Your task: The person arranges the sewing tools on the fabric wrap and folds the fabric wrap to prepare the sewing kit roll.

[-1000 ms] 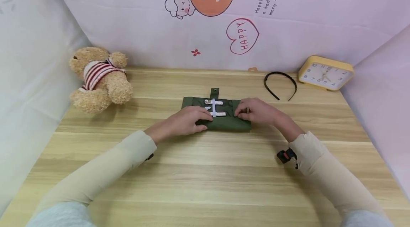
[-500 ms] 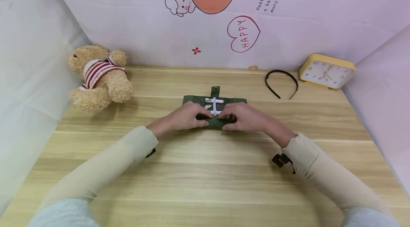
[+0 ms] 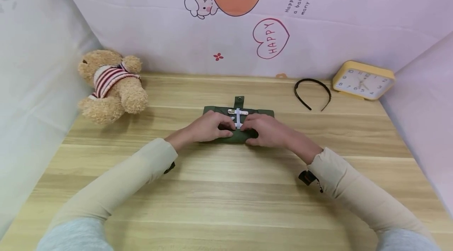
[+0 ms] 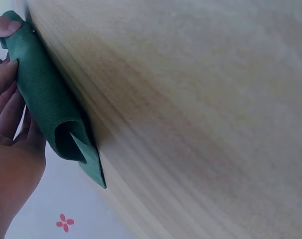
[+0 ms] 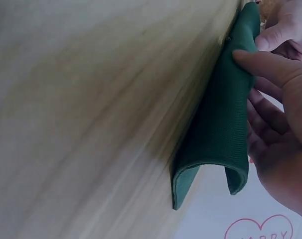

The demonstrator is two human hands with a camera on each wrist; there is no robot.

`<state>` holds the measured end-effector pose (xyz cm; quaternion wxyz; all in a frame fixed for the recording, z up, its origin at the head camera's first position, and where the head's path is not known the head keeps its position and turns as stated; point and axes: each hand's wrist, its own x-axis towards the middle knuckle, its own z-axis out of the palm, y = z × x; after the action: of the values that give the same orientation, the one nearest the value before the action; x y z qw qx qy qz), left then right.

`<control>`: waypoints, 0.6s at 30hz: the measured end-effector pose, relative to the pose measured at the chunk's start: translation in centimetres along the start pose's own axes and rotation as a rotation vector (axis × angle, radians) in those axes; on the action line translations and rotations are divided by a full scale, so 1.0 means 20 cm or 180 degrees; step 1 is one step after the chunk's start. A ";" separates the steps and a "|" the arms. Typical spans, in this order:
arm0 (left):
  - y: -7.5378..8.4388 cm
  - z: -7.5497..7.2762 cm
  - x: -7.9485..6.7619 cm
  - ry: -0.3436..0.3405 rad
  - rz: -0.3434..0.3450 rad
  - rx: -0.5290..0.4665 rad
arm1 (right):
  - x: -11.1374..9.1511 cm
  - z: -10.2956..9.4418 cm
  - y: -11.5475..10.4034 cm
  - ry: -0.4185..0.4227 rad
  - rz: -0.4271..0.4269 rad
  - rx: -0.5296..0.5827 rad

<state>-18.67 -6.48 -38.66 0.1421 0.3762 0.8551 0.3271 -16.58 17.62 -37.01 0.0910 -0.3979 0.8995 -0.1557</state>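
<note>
A dark green fabric case [image 3: 239, 137] lies on the table with its near edge folded over. My left hand [image 3: 210, 126] pinches that fold left of centre, thumb in front and fingers behind. To its right, my right hand [image 3: 271, 130] pinches the same fold. Between the hands, a white strap [image 3: 238, 118] crosses what looks like a nail clipper [image 3: 241, 112] inside the case; other small pale items are mostly covered by fingers. A snap tab [image 3: 239, 102] sticks out at the far side. Both wrist views show the rolled green fabric [image 4: 46, 89] with an open hollow end.
A teddy bear [image 3: 112, 87] in a striped top lies at the back left. Toward the back right are a black headband [image 3: 313, 81] and a yellow clock [image 3: 363, 80]. A printed white cloth [image 3: 159, 38] hangs behind the wooden table [image 3: 226, 196].
My right hand has moved left from the case's right end to the middle of its near edge and now pinches the fold. My left hand has stayed nearly in place.
</note>
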 end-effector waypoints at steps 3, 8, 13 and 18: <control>0.00 0.00 -0.01 -0.0001 -0.0016 0.0015 | 0.01 0.00 0.01 0.0058 -0.0113 -0.0076; 0.01 -0.01 0.00 -0.0155 -0.0004 -0.0117 | 0.01 -0.02 0.03 -0.0028 -0.0176 0.0250; 0.05 -0.04 -0.02 -0.0428 0.0067 -0.0407 | 0.01 -0.05 0.04 -0.0215 -0.0240 0.0706; 0.08 -0.07 -0.04 -0.0652 0.0195 -0.0378 | 0.01 -0.07 0.06 -0.0465 -0.0322 0.1249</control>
<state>-17.94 -6.86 -36.65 0.2407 0.4245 0.8034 0.3413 -18.04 18.51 -36.23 0.2237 -0.4274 0.8218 -0.3030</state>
